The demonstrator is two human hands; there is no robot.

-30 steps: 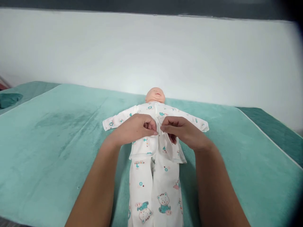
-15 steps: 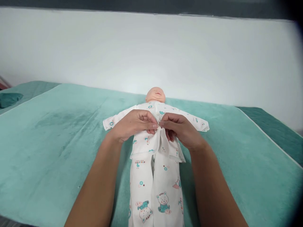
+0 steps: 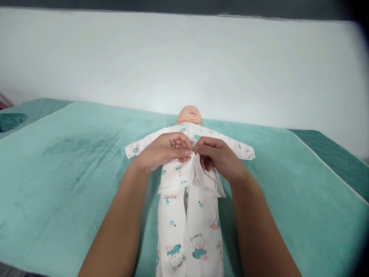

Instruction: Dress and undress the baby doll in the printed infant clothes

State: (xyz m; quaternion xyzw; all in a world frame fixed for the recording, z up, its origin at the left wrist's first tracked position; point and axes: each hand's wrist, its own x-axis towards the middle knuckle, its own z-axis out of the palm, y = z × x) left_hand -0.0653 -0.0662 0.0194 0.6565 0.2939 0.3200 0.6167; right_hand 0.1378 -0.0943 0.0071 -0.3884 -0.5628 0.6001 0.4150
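A baby doll (image 3: 189, 115) lies face up with its head away from me, its arms spread out to both sides. It wears a white printed shirt (image 3: 176, 177) with a front opening and white printed pants (image 3: 200, 223). My left hand (image 3: 170, 149) pinches the left front edge of the shirt at mid-chest. Close against it, my right hand (image 3: 217, 154) pinches the right front edge, fingertips touching those of the left. A small button or snap seems to sit between the fingertips, mostly hidden by them. Below the hands the shirt's lower fronts hang loose over the pants.
A light green cloth (image 3: 86, 184) covers the surface under the doll. Darker green fabric (image 3: 340, 161) shows at the right edge, and a dark green fold (image 3: 13, 121) at the far left. A white wall (image 3: 184, 61) rises behind.
Both hands have moved slightly up and come together at the shirt's opening, from apart to fingertips touching. The shirt's front edges are drawn together between them. The doll stays in place.
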